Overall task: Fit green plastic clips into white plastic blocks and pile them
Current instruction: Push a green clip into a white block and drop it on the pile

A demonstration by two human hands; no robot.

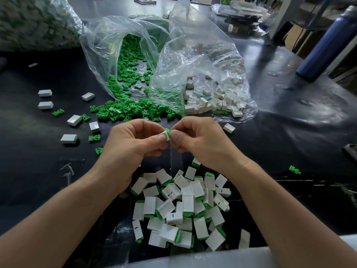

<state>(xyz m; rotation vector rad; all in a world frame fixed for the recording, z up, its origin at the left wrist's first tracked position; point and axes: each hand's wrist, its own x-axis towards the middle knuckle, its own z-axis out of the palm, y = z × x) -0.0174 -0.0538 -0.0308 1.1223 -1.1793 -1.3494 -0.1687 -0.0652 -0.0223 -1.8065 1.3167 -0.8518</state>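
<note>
A white block (163, 135) is pinched between the thumb and fingers of the left hand (133, 141), just above the middle of the view. A green clip (167, 131) touches its right end, pinched by the fingertips of the right hand (199, 141). How far the clip sits inside the block cannot be told. Both hands are above the dark bench (280, 136) with fingers curled and thumbs almost meeting. At 6 o'clock from the hands, between the two forearms and near the bench edge, lies a loose pile (183, 207) of white blocks with green ends showing. At 12 o'clock a clear bag (100, 47) lies on its side with its mouth toward the person, and loose clips (123, 110) spill from it onto the bench. Just beside it, at 1 o'clock, a second bag (208, 55) holds empty blocks (214, 101). A lone block (229, 128) lies at 2 o'clock, near the right hand. From 9 to 10 o'clock scattered blocks (45, 93) and a few green clips lie well apart from one another. A stray clip (294, 169) lies at 4 o'clock. A dark blue bottle (324, 45) is at 2 o'clock, far back on the bench.
</note>
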